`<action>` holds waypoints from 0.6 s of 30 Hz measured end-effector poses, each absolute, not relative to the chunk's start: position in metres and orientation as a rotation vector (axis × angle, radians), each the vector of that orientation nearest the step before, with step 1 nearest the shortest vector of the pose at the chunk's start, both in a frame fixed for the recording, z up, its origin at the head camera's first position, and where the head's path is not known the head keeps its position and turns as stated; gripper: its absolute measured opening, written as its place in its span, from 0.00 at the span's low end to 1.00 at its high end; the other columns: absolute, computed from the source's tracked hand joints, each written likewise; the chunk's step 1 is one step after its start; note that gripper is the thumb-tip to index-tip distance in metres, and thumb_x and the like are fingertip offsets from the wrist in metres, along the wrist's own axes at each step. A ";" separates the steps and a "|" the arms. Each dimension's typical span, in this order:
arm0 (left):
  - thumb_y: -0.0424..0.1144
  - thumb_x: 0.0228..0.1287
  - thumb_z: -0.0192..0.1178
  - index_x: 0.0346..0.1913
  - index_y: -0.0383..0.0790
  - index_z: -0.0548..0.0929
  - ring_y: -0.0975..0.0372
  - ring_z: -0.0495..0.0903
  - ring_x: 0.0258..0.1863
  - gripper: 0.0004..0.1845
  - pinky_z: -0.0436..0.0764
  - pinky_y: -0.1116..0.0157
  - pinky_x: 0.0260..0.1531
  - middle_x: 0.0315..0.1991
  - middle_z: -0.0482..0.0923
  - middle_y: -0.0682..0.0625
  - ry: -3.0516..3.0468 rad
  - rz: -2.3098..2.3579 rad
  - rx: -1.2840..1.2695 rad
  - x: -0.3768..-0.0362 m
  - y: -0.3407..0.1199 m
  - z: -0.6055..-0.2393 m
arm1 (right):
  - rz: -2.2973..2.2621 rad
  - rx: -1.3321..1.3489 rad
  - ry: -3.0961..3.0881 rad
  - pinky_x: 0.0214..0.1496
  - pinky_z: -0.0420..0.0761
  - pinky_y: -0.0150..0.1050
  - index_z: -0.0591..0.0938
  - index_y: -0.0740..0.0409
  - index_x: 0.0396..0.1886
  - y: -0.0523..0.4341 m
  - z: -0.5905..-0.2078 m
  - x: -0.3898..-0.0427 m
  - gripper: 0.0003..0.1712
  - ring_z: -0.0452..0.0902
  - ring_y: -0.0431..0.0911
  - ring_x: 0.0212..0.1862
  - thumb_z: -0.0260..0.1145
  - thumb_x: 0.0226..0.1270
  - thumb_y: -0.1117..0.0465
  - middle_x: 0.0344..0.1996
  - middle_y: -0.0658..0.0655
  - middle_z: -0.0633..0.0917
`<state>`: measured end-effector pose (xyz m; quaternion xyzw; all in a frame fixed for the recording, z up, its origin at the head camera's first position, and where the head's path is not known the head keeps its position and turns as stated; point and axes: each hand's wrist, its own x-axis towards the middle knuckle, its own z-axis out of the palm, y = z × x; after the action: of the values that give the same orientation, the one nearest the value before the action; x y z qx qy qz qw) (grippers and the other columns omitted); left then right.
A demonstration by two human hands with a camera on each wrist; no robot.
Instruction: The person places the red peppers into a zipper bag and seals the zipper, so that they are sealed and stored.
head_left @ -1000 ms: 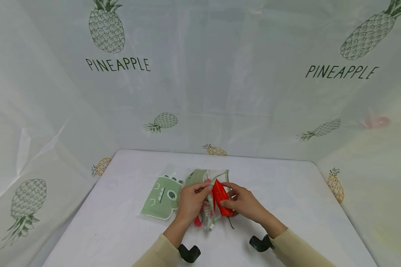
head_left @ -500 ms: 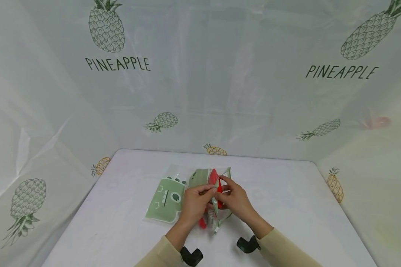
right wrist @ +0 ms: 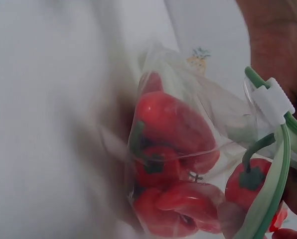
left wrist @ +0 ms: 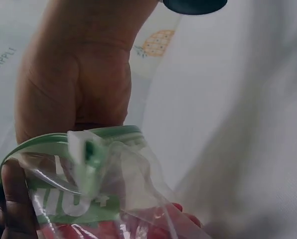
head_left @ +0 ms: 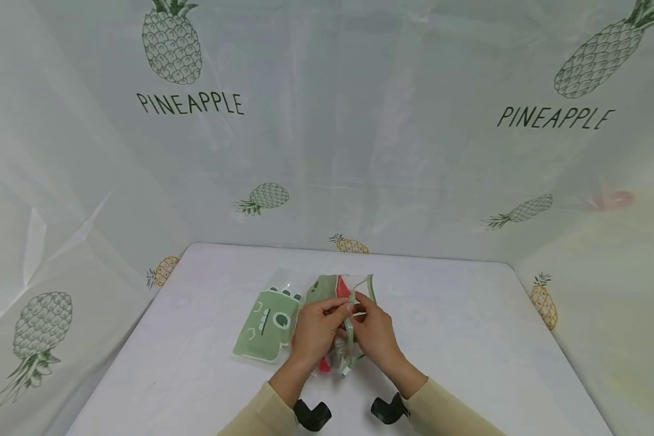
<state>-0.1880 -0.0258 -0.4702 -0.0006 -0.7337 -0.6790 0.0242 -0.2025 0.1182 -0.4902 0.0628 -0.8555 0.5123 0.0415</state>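
- Since the earlier frames we have brought our right hand [head_left: 375,332] closer to our left hand [head_left: 317,330], and the long red pepper that the right hand held beside the bag is now down inside the bag.
- We hold a clear zip bag [head_left: 342,315] with a green zip edge between both hands, a little above the white table [head_left: 469,339], near its middle and close to us.
- Our left hand is closed on the top edge of the bag; its fingers [head_left: 339,307] pinch the green strip.
- Our right hand also grips the bag, with thumb and fingers pinched on the green edge from the other side; the two hands almost touch.
- On the right wrist view we see several red peppers [right wrist: 173,164] with green stems packed inside the bag, and a white slider [right wrist: 273,102] sits on the green zip strip [right wrist: 270,194].
- On the left wrist view the same slider [left wrist: 86,149] is on the curved green edge, just under our palm; the mouth of the bag looks partly open there.
- Just to the left of our left hand, a second bag with a green dinosaur print [head_left: 267,321] lies flat on the table.
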 end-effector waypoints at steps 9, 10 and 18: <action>0.40 0.68 0.73 0.49 0.40 0.94 0.65 0.83 0.22 0.11 0.86 0.69 0.23 0.35 0.91 0.44 -2.210 -2.116 -0.015 -0.191 -0.024 -0.469 | 2.005 0.235 -2.553 0.42 0.89 0.38 0.80 0.55 0.69 0.120 -0.488 -0.199 0.33 0.88 0.52 0.52 0.79 0.64 0.63 0.56 0.63 0.86; 0.40 0.67 0.74 0.48 0.39 0.94 0.65 0.83 0.22 0.11 0.86 0.69 0.23 0.34 0.90 0.44 -2.203 -2.119 -0.014 -0.191 -0.024 -0.469 | 1.966 0.249 -2.572 0.41 0.89 0.38 0.81 0.54 0.68 0.120 -0.489 -0.199 0.32 0.88 0.51 0.51 0.79 0.64 0.62 0.55 0.62 0.87; 0.42 0.68 0.74 0.49 0.39 0.93 0.65 0.82 0.20 0.13 0.85 0.70 0.23 0.34 0.88 0.45 -2.151 -2.179 -0.015 -0.191 -0.027 -0.463 | 1.437 0.325 -2.643 0.30 0.83 0.31 0.85 0.57 0.56 0.113 -0.502 -0.200 0.22 0.85 0.40 0.34 0.80 0.62 0.61 0.35 0.54 0.89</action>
<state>-0.1905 -0.0268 -0.4631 -0.0050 -0.7019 -0.7112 0.0399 -0.1996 0.1129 -0.5019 0.1071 -0.8719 0.4742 0.0580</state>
